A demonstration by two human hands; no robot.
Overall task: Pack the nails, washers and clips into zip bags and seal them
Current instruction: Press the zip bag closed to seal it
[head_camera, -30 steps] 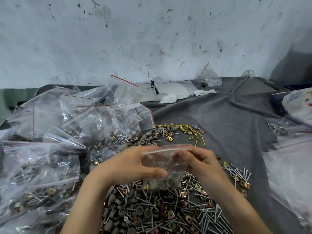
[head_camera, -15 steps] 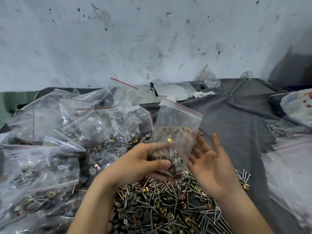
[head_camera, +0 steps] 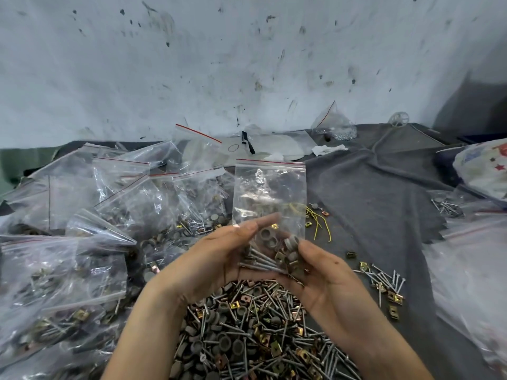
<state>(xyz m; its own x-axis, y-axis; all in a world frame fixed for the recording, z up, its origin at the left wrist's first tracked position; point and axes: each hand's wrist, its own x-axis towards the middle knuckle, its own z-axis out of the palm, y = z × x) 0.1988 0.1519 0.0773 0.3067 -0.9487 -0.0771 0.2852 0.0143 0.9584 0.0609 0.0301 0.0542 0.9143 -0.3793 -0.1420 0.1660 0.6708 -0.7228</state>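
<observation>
Head view. Held a clear zip bag (head_camera: 270, 198) upright at centre of frame, red strip on top, top edge flat and level. Had nails, grey washers and a few brass clips settled in its bottom; upper half see-through. Gripped its lower left with the left hand (head_camera: 208, 259), thumb in front, fingers seen through the plastic behind. Pinched its lower right corner with the right hand (head_camera: 321, 272), fingers curled round the heavy end. Kept both hands just above the loose pile (head_camera: 247, 333) of nails, washers and clips at bottom centre, not touching it. Noted a heap of filled bags (head_camera: 63, 283) across the left side, overlapping, red strips showing. Noted a grey cloth (head_camera: 370, 193) under everything, wrinkled at right of centre. Spotted a small scatter of nails and clips (head_camera: 384, 283) right of the right hand, apart from the pile. Spotted a yellow wire (head_camera: 318, 218) just right of the held bag, on the cloth. Saw one more bag (head_camera: 333, 127) with small bits at upper right against the stained wall (head_camera: 247, 64). Saw clear plastic sheeting (head_camera: 472, 270) along the right edge; could not tell the contents.
</observation>
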